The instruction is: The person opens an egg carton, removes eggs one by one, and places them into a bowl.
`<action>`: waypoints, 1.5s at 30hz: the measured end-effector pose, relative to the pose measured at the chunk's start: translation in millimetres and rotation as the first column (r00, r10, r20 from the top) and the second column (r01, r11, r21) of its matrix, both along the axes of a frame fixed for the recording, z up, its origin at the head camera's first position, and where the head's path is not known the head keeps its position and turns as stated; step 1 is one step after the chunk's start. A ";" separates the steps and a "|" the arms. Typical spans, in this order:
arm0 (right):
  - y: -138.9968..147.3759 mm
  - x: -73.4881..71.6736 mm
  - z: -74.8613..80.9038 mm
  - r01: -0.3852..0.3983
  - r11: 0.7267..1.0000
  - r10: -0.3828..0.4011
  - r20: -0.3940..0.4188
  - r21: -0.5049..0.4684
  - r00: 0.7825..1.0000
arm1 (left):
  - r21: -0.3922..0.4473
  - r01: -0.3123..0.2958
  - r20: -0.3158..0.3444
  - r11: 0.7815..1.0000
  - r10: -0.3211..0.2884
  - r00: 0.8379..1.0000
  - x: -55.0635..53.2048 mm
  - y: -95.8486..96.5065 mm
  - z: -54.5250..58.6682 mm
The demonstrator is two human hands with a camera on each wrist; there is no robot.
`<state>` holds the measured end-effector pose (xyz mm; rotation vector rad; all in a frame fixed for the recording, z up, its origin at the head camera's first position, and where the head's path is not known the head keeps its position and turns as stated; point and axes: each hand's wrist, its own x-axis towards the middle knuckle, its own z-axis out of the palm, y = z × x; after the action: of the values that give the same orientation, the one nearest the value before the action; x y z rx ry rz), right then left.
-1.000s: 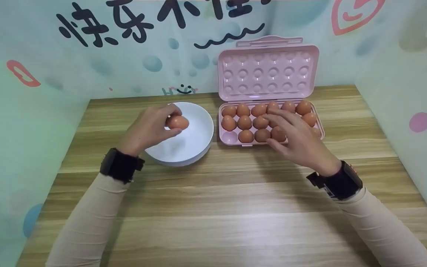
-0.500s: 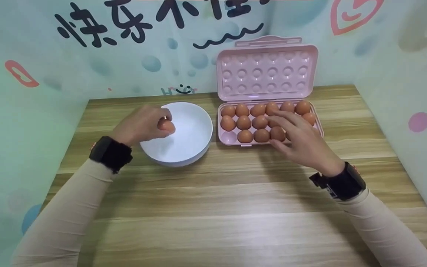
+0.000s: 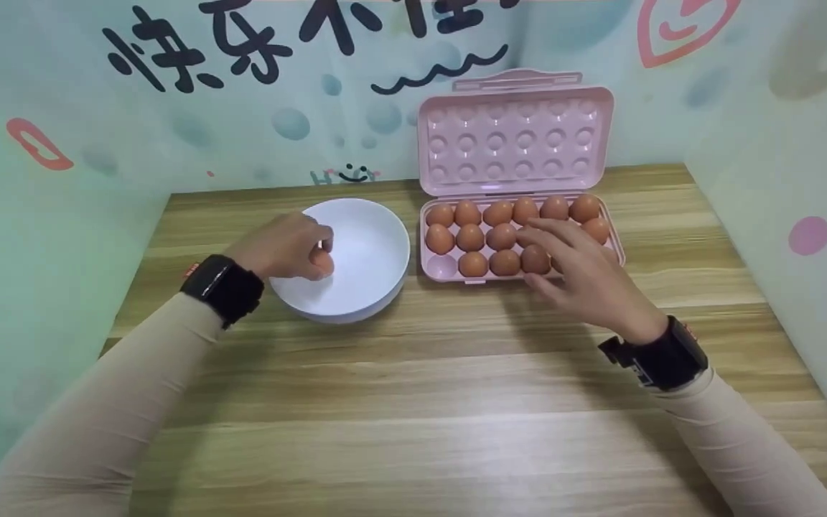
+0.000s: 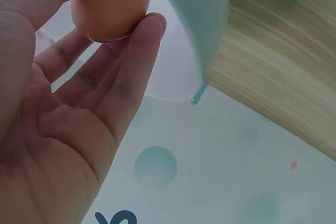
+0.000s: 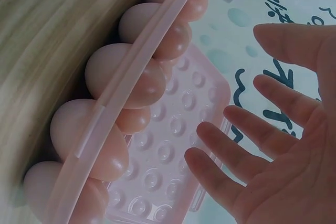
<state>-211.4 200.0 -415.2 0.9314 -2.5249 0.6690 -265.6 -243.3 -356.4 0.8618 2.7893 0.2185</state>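
Note:
My left hand [image 3: 284, 248] pinches a brown egg [image 3: 322, 263] between thumb and fingers over the left part of a white bowl [image 3: 377, 251]. In the left wrist view the egg [image 4: 111, 6] sits at the fingertips, with the bowl's side [image 4: 210, 19] beyond it. To the right, a pink egg carton [image 3: 442, 268] stands with its lid up, holding rows of brown eggs; its front left cup has no egg. Above the carton's right half hovers my right hand [image 3: 582, 280], fingers spread and holding nothing. It hides some eggs. The right wrist view shows that hand [image 5: 278, 145] apart from the eggs [image 5: 110, 77].
Everything stands on a wood-grain table [image 3: 413, 402]. The carton's upright lid [image 3: 517, 140] leans near the printed backdrop [image 3: 241, 129] behind the table. Printed cloth also hangs at the left and right sides.
My left hand has moved left and slightly down with the egg, its wrist turning so less of the egg shows. The right hand has shifted barely to the right.

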 end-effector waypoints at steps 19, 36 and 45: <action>1.3 -0.5 -2.7 -0.045 0.999 0.046 -0.066 0.005 0.997 | -0.109 -0.049 0.125 0.993 0.063 0.990 0.1 5.2 -8.4; 2.1 -2.8 1.4 -0.031 0.999 0.030 0.017 0.010 0.999 | -0.148 -0.074 0.117 0.986 0.092 0.989 0.0 6.3 -14.6; -17.3 -23.7 22.8 -0.198 0.979 0.200 -0.033 0.053 0.979 | 0.036 -0.073 0.035 0.997 0.072 0.997 9.0 17.8 -1.1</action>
<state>-235.1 182.7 -392.4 1.2153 -2.4454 0.6432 -256.7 -225.4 -357.4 0.7584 2.7964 0.2955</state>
